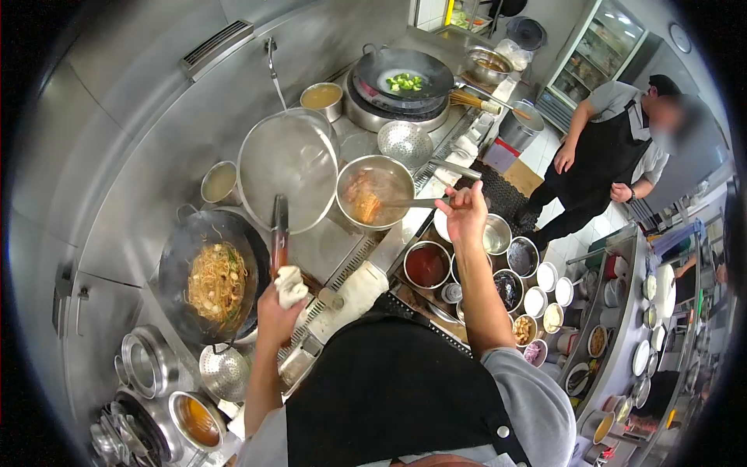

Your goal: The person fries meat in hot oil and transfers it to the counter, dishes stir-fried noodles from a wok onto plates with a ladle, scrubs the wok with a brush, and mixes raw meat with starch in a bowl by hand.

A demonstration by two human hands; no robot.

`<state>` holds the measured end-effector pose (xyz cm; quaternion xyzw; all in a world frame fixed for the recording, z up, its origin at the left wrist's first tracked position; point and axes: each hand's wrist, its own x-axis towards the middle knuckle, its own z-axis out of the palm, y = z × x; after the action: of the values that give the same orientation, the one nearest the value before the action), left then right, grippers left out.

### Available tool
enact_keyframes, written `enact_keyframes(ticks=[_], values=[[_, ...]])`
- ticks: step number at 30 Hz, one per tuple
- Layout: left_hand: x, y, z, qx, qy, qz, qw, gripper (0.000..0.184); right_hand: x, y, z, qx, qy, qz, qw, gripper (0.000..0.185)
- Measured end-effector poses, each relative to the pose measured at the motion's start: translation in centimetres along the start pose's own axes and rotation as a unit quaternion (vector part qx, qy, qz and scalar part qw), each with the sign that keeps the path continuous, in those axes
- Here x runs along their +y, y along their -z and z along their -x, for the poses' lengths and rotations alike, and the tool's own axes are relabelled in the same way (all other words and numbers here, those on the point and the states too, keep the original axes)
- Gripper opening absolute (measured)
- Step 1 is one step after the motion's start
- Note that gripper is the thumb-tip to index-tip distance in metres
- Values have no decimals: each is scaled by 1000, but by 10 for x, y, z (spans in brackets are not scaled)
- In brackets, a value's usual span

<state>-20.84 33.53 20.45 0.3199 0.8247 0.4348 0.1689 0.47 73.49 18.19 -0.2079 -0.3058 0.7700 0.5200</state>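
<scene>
My left hand (282,315) is closed around a pale cloth (291,286), beside the reddish-brown end of a dark-tipped handle (280,233). A wok of noodles (216,280) sits to its left. My right hand (465,212) has its fingers closed near the end of a ladle handle (420,203). That ladle's bowl rests in a steel pan (375,183) with liquid and something orange-brown in it. A perforated skimmer (405,143) lies just behind the pan. Beyond it, another wok (403,75) holds green vegetables.
A tap (271,58) runs behind a large round strainer (286,171). Bowls of sauce (427,265) and ingredients stand to the right. A co-worker (607,148) in a black apron stands at the back right. Steel pots (144,362) are at the lower left.
</scene>
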Motion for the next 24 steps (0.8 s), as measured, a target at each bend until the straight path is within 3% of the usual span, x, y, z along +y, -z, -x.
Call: enact_keyframes(ticks=[2, 5, 11, 24], values=[[-2, -4, -29, 5, -177, -113, 978, 43, 2, 7, 9, -15, 31, -45, 998, 49], [6, -12, -61, -38, -165, -220, 961, 43, -2, 14, 22, -14, 44, -57, 997, 50], [6, -18, -71, -92, -198, -271, 938, 42, 1, 35, 42, 38, 56, -98, 993, 52], [42, 19, -39, -96, -235, -195, 947, 44, -33, 37, 76, 57, 87, -112, 988, 50]])
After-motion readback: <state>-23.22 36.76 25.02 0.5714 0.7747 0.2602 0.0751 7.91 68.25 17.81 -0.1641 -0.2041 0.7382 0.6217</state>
